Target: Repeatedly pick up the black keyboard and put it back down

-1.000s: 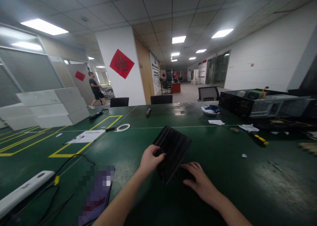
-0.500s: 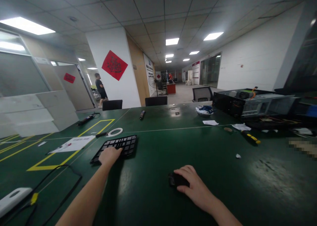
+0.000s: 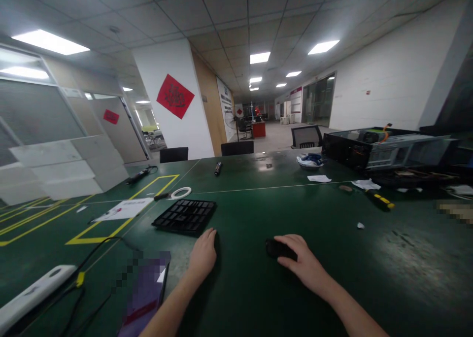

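Observation:
My left hand rests near the table surface, its fingers stretched forward and nothing visible in it. Just beyond its fingertips lies a flat black plastic panel with a grid of square recesses. My right hand is closed around a small black block-like object on the green table, about the size of a computer mouse. Fingers lie over its far side and the thumb on the near side; its exact kind is unclear.
A white tape roll and a paper sheet lie beyond the panel. At left are a white power strip and a purple item. An open computer case, a bowl and a yellow-handled screwdriver are right.
My left hand has come off the black panel and moved right and nearer to me. My right hand keeps hold of the black object. The view has shifted slightly, and a person at back left is gone.

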Demonstrator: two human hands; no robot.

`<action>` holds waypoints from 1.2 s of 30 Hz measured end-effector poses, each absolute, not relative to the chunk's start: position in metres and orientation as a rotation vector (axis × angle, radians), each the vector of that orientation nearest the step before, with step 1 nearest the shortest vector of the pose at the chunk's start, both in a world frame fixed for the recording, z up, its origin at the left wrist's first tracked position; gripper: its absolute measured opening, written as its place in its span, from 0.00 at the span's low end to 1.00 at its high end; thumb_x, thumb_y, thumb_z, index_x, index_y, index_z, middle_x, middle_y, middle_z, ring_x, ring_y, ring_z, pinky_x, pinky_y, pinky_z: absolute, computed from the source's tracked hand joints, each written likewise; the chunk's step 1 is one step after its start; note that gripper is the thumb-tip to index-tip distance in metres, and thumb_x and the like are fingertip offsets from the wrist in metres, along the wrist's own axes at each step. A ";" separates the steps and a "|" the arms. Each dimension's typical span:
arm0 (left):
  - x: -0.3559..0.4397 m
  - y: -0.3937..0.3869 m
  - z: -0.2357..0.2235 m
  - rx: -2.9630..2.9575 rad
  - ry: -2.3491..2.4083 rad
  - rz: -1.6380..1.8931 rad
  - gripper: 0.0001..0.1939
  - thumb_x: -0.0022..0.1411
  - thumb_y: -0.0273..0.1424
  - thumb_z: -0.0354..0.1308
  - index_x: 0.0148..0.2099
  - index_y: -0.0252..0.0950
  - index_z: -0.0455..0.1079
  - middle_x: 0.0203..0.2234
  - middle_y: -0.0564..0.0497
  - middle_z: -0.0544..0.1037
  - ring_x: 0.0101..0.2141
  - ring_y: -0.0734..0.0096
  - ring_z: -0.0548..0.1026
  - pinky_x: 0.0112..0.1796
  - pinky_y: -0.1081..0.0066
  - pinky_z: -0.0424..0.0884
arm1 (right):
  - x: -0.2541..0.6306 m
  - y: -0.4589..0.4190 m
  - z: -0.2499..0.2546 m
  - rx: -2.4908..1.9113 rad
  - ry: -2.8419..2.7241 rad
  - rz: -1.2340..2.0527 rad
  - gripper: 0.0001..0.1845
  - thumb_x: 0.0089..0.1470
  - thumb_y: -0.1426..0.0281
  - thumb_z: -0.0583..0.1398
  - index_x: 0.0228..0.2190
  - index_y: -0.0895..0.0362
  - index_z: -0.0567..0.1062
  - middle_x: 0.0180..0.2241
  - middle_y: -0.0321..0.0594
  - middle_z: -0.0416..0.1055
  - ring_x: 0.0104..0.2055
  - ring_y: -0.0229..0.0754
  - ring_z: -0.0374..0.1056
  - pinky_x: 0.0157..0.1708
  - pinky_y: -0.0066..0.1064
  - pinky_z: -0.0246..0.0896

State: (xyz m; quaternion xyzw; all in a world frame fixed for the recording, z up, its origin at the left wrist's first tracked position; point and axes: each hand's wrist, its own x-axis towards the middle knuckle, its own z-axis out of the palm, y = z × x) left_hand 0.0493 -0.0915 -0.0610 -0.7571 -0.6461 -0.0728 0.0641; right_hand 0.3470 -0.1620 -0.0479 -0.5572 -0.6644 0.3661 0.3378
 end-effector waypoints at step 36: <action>0.008 -0.056 0.014 -1.344 -2.466 -2.675 0.09 0.48 0.19 0.45 0.21 0.33 0.59 0.17 0.52 0.65 0.19 0.77 0.67 0.23 0.74 0.67 | 0.390 -0.149 -0.059 -1.695 -1.378 0.687 0.27 0.46 0.60 0.53 0.50 0.49 0.60 0.51 0.44 0.56 0.53 0.49 0.55 0.48 0.45 0.56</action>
